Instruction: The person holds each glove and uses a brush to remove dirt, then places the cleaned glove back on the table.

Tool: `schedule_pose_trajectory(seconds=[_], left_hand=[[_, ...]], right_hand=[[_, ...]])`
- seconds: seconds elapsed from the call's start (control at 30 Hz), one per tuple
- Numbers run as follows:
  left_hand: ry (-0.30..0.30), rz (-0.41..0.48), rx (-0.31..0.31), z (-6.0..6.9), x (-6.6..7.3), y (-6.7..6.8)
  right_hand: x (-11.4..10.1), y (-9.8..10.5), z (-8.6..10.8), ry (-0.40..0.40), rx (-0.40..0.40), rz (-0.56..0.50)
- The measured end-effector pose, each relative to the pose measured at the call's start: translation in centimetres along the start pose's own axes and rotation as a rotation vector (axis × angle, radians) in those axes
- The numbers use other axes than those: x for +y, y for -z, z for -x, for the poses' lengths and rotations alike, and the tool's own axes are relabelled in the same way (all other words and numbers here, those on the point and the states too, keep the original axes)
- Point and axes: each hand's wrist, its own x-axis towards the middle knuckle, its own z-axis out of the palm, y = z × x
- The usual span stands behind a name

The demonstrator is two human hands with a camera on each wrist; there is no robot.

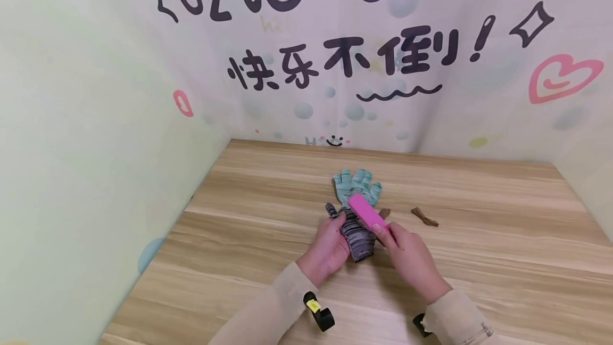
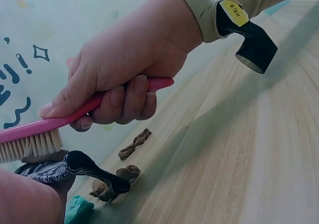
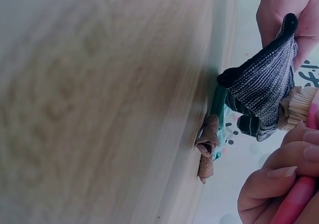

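My left hand (image 1: 330, 246) holds up a black-and-grey striped knit glove (image 1: 358, 241), the thumb lying on its upper side. My right hand (image 1: 414, 260) grips the handle of a pink brush (image 1: 366, 212) from the right. In the left wrist view, the brush's pale bristles (image 2: 37, 145) point down onto the striped glove. A brownish lump (image 3: 283, 113) sits between bristles and knit in the right wrist view; what it is cannot be told. Behind the striped glove a teal glove (image 1: 356, 188) lies spread on the table, its fingers pointing away from me.
A brown twisted strip (image 1: 424, 217) lies on the wooden table (image 1: 503, 260) to the right. Another brown piece (image 1: 384, 213) is nearer the gloves, partly hidden. A printed cloth wall (image 1: 306, 111) stands behind the table, and a pale wall (image 1: 96, 148) borders its left side.
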Motion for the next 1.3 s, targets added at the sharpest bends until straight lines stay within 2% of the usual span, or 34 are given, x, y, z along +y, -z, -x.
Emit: schedule_pose_trajectory(seconds=[0.3,0.77,0.9,1.1,1.3], left_hand=[[0.007,0.013,-0.001,0.1,0.3,0.0],[-0.033,-0.005,0.003,0.2,0.6,0.0],[-0.028,-0.008,-0.005,0.2,0.7,-0.1],[-0.021,-0.015,-0.024,0.1,0.6,-0.2],[-0.005,-0.022,-0.006,0.1,0.4,-0.3]], right_hand=[[0.3,0.1,-0.1,-0.018,-0.003,0.002],[1.2,0.7,0.1,-0.027,0.019,0.022],[1.4,0.7,0.1,-0.027,0.017,0.016],[1.1,0.8,0.1,-0.025,0.021,-0.008],[0.0,0.8,0.2,0.005,0.031,-0.032]])
